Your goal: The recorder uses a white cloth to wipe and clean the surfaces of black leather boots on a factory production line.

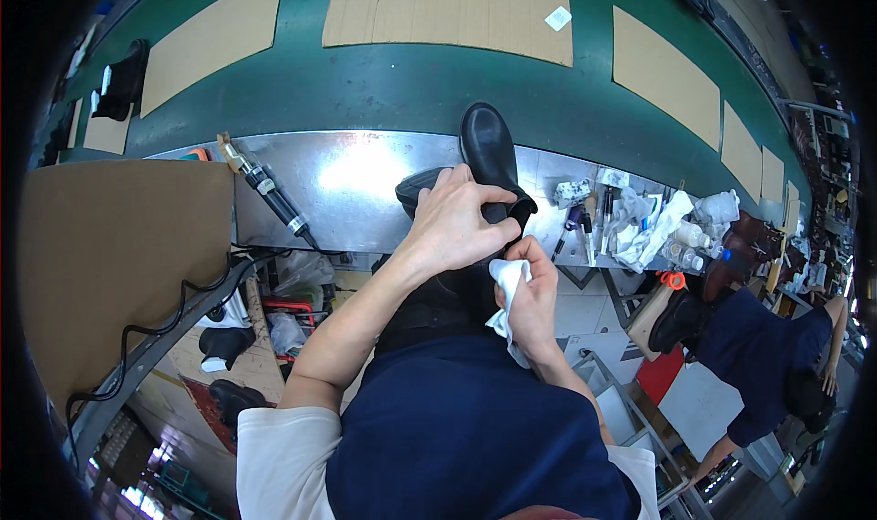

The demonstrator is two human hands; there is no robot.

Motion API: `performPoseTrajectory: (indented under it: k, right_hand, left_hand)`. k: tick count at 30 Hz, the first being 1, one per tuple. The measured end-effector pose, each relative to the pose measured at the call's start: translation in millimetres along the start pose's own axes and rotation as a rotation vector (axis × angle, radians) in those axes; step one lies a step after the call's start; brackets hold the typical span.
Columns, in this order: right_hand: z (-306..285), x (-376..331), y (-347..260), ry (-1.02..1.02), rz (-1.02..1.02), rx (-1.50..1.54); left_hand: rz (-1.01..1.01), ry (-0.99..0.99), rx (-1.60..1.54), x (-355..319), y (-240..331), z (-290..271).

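My left hand [455, 223] grips a black leather boot [489, 150] around its upper part, holding it over the edge of a steel worktop [356, 191]. The boot's toe points away from me toward the green belt. Just below and to the right, my right hand [533, 292] is closed on a crumpled white cloth [505, 287], pressed against the boot's near side. Both forearms come up from the bottom of the view over my dark blue apron.
A green conveyor belt [411, 82] carries flat cardboard sheets [448, 9]. A powered hand tool [269, 196] lies on the worktop at left. Rags, bottles and small tools [639, 223] clutter the right. A second person in dark blue [763, 346] works at right with brown and black shoes.
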State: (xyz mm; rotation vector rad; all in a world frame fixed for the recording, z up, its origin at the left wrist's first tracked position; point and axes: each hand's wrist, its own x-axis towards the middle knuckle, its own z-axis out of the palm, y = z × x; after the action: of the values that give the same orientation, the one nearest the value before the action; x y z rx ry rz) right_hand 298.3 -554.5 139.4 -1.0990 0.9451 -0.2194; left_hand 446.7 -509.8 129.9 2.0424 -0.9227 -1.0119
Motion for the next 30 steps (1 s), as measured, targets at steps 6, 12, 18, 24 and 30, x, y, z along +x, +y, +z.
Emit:
performPoseTrajectory:
  k: [6,12,18,24,30]
  right_hand:
    - [-4.2,1.0,7.2,-0.074,-0.173,-0.160]
    - [-1.5,0.6,8.5,-0.018,-0.102,-0.028]
    - [0.7,1.1,-1.1,0.018,0.048,0.144]
    - [-8.1,2.4,5.8,-0.048,-0.023,0.009]
    - [-8.5,-0.2,3.5,-0.071,-0.103,-0.154]
  left_hand:
    - [0.005,0.000,-0.001,-0.1,-3.3,2.8]
    - [-0.008,-0.008,0.003,0.1,-0.3,2.4]
    - [-0.005,0.011,0.005,0.6,1.8,2.0]
    - [-0.002,0.001,0.007,0.2,1.9,2.2]
    - [0.005,-0.001,0.010,0.2,-0.5,6.0]
